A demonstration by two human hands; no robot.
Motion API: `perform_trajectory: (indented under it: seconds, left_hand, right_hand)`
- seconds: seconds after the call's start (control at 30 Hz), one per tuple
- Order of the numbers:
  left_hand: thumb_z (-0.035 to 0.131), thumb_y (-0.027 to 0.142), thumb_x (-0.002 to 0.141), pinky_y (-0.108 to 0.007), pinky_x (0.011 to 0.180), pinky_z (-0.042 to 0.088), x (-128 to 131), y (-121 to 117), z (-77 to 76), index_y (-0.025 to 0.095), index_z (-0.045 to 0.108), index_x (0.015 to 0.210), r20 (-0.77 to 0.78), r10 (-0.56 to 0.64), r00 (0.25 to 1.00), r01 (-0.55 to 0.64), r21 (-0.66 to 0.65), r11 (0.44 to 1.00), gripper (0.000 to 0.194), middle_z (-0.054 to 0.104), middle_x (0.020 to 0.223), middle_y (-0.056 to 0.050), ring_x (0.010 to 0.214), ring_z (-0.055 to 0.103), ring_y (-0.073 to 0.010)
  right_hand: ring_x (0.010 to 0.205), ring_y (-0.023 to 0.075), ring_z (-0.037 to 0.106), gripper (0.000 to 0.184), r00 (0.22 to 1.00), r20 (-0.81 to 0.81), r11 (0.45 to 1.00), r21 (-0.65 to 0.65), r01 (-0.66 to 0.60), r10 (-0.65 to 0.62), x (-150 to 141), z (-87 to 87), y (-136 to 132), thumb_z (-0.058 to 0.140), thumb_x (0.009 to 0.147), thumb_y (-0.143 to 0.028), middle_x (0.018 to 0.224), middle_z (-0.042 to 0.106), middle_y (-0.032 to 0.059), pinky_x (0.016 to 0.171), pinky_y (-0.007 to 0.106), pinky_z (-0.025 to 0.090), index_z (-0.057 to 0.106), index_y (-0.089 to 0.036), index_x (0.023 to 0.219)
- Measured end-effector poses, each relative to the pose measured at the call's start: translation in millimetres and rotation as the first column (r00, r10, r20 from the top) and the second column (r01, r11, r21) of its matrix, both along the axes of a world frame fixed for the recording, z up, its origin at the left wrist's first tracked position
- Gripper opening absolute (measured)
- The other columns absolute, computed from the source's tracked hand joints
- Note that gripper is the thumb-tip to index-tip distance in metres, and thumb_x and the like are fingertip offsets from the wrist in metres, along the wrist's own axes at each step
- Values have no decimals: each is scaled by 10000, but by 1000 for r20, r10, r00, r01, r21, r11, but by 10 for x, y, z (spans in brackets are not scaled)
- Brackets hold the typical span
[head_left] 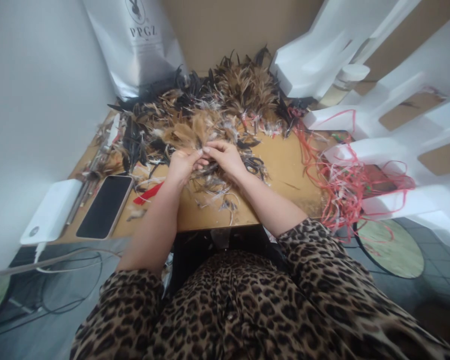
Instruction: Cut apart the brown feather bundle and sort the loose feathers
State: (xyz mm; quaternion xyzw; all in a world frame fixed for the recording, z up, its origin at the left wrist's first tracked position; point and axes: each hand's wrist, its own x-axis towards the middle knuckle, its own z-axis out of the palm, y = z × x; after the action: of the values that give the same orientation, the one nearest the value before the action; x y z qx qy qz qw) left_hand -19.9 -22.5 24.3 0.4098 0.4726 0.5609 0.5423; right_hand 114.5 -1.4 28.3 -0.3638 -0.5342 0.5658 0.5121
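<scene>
"Brown surface (285, 157), with a brown panel (240, 25) behind it. What's being handled?"

"Feathers (189, 131). They fan out in a tan bunch near the middle of the surface."

"And the hands?"

"Left hand (185, 164) and right hand (225, 157) are together, both pinched at the base of that bunch. Exactly which piece each one grips is too small to tell."

"Any writing?"

"Yes, at the back left, beyond the feathers: a silver bag (146, 60) reads PPGZ, under a rabbit-head emblem (135, 10) in a ring. Some small print below the letters can't be read."

"Anything on the phone (105, 206)?"

"Its screen is dark. It lies near a red strip (149, 193). Left of it sits a white power bank (51, 211) with a cable (39, 251) plugged in; I can't make out the dark round mark on top."

"What's in the way?"

"Loose feathers crowd around both hands, and a thick heap (247, 90) stands behind them. To the right, pink string (341, 187) lies tangled against white foam (382, 150). Near the foam is a capped bottle (350, 75). Lower right, a round stool (392, 247) shows over floor tiles (438, 260)."
</scene>
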Motion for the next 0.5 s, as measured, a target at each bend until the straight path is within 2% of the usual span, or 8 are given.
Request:
perform_trajectory:
  seconds: [0.17, 0.5]
  left_hand:
    - [733, 342, 629, -216, 460, 463, -4, -4, -48, 93, 670, 642, -169, -117, 979, 128, 54, 990, 258, 676, 635, -95, 472, 589, -112]
    - [684, 276, 670, -221, 421, 441, -40, -30, 16, 96, 669, 582, -298, -214, 930, 224, -2, 975, 201, 633, 507, -99, 425, 571, -133]
  right_hand:
    - [531, 67, 439, 190, 978, 209, 988, 150, -25, -7, 94, 33, 23, 682, 665, -311, 519, 529, -50, 548, 203, 355, 620, -147, 591]
    - [516, 69, 399, 166, 950, 312, 982, 178, -67, 8, 130, 85, 4, 694, 632, -263, 507, 505, -46, 522, 208, 311, 595, -139, 584]
